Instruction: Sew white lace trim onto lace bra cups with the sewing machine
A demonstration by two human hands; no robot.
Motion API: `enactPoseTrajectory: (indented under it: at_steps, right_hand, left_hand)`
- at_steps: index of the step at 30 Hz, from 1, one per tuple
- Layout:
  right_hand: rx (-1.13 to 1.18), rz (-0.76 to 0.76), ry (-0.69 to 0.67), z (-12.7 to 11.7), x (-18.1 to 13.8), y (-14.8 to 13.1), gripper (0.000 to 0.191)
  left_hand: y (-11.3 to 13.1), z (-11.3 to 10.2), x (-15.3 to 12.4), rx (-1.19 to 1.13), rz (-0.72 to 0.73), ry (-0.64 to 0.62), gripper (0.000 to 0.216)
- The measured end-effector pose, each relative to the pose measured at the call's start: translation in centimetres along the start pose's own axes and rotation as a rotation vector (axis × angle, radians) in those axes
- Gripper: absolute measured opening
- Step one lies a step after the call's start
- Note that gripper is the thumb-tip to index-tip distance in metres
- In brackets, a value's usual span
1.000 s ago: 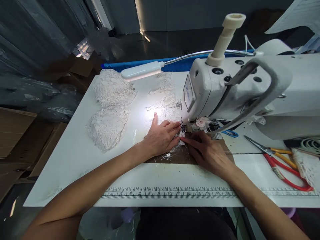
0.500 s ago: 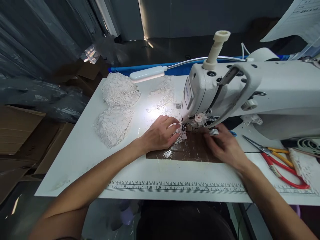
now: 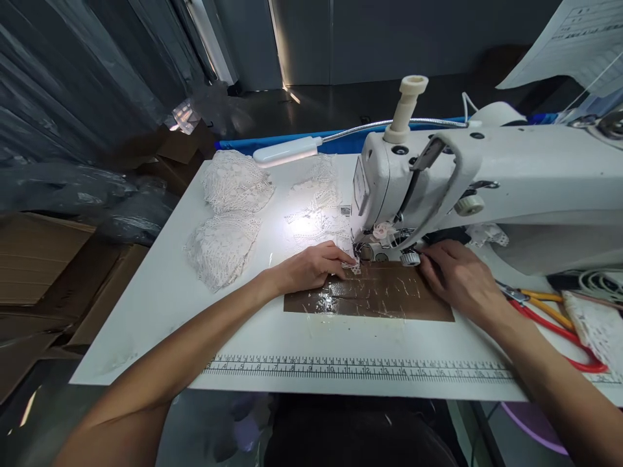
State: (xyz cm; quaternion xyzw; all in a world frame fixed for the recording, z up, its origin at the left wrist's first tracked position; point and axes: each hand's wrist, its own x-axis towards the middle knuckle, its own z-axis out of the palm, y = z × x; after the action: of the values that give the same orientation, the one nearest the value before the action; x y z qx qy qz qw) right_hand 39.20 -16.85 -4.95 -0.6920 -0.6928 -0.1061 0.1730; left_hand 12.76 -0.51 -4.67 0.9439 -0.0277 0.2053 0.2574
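My left hand (image 3: 324, 266) is at the sewing machine's needle area, its fingertips pinching the edge of a piece of white lace (image 3: 321, 227) that lies left of the presser foot. My right hand (image 3: 455, 272) sits right of the needle area, under the arm of the white sewing machine (image 3: 535, 168). Its fingers are curled close to a small white knob (image 3: 409, 259); what they grip, if anything, is hidden. Brown tape (image 3: 374, 295) covers the table in front of the needle. A pale fabric flower (image 3: 383, 230) hangs on the machine head.
Two white lace cups (image 3: 224, 250) lie at the left of the white table (image 3: 160, 311). A lamp (image 3: 287, 151) shines on the lace. Red-handled scissors (image 3: 579, 347) and orange-handled scissors (image 3: 549, 308) rest at the right. A printed ruler (image 3: 341, 368) runs along the front edge. Cardboard boxes (image 3: 39, 259) stand left.
My right hand has shifted right, away from the needle, uncovering more brown tape and covering the scissor blades. My left hand's fingers have drawn together at the lace edge. The view has shifted slightly.
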Motion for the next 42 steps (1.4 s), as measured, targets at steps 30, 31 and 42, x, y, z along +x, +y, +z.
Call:
enactPoseTrajectory:
  at_steps: [30, 31, 42]
  right_hand:
    - [0.147, 0.112, -0.191, 2.2, 3.2, -8.0, 0.043]
    - [0.129, 0.121, -0.192, 2.1, 3.3, -8.1, 0.045]
    - [0.103, 0.23, -0.208, 2.1, 3.9, -8.7, 0.045]
  left_hand:
    - [0.1, 0.3, 1.4, -0.686, -0.616, 0.131, 0.039]
    - [0.1, 0.3, 1.4, -0.693, -0.623, 0.135, 0.039]
    - [0.3, 0.8, 1.4, -0.655, -0.639, 0.196, 0.046]
